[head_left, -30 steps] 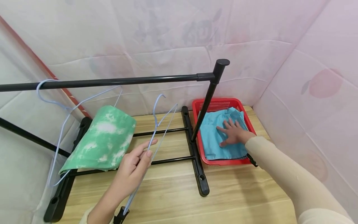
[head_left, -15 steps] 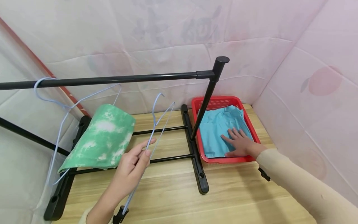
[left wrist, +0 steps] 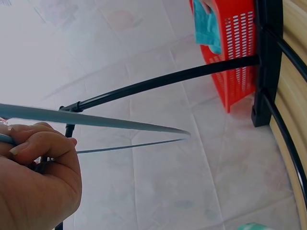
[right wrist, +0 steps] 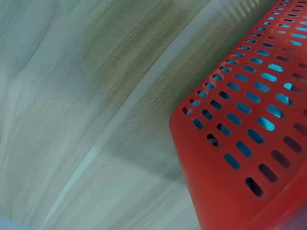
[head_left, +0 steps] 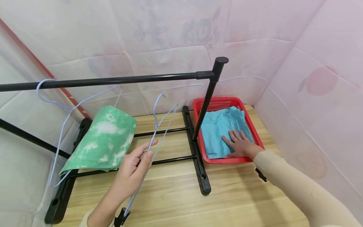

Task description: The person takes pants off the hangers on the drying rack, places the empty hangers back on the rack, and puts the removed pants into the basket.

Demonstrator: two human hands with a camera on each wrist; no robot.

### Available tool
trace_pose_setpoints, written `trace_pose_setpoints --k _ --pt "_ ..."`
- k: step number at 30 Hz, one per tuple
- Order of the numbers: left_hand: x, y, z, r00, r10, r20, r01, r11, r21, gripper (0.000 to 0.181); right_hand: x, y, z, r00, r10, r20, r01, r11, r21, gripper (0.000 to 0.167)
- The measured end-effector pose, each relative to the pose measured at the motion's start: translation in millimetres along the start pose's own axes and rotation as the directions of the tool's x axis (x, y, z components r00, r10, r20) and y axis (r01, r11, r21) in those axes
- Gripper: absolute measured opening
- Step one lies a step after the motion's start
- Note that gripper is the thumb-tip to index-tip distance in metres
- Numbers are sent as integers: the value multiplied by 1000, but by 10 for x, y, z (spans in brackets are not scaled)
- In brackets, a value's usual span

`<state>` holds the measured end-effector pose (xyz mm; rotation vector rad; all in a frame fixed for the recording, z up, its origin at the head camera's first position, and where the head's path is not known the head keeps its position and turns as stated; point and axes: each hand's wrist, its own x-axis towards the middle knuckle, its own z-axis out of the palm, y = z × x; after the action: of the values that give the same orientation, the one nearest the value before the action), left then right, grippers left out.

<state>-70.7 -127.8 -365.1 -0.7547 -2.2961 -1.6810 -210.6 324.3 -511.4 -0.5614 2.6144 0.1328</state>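
In the head view my left hand (head_left: 131, 171) pinches a pale blue wire hanger (head_left: 155, 129) between thumb and fingers, its hook pointing up. The left wrist view shows the same hanger (left wrist: 120, 123) running out past the curled fingers. At the right, my right hand (head_left: 240, 145) lies spread, palm down, on folded turquoise cloth (head_left: 216, 127). That cloth sits inside a red plastic basket (head_left: 256, 134). The right wrist view shows only the basket's slotted side (right wrist: 244, 110), with turquoise behind the holes; the hand is out of that view.
A black rack (head_left: 136, 78) spans the left and middle. On its bar hangs another blue hanger (head_left: 60, 132) bearing a green and white tie-dye cloth (head_left: 105, 138). The rack's right foot (head_left: 202, 176) stands beside the basket on the wooden table (head_left: 175, 195). Printed fabric walls (head_left: 170, 47) enclose the back and sides.
My right hand has drawn back over the turquoise cloth toward the basket's near edge, fingers still spread. The left hand keeps its hold on the hanger, almost unmoved.
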Motion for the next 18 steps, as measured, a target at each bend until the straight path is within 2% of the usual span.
trace_pose_setpoints --k 6,8,10,12,14,16,18 --pt "-40 12 -6 998 -62 28 63 998 -24 35 1 -77 -175 998 19 55 -23 997 72 95" --pt "-50 13 -5 998 -58 32 59 998 -24 36 -5 -116 -270 999 22 48 -29 990 137 93" --pt "-58 11 -5 998 -54 33 54 998 -25 36 -21 -158 -375 1000 11 17 -15 971 238 93" --pt "-63 11 -9 998 -54 35 55 998 -32 36 -43 -212 -497 999 -14 -31 25 927 375 97" --pt "-69 10 -16 998 -56 35 58 998 -39 36 -73 -283 -635 994 -41 -104 89 861 502 102" --pt "-70 16 -22 998 -61 35 63 997 -46 36 -101 -366 -779 980 -61 -189 163 792 589 105" --pt "-69 23 -25 998 -60 36 62 997 -47 36 -130 -457 -923 957 -65 -282 239 726 645 105"
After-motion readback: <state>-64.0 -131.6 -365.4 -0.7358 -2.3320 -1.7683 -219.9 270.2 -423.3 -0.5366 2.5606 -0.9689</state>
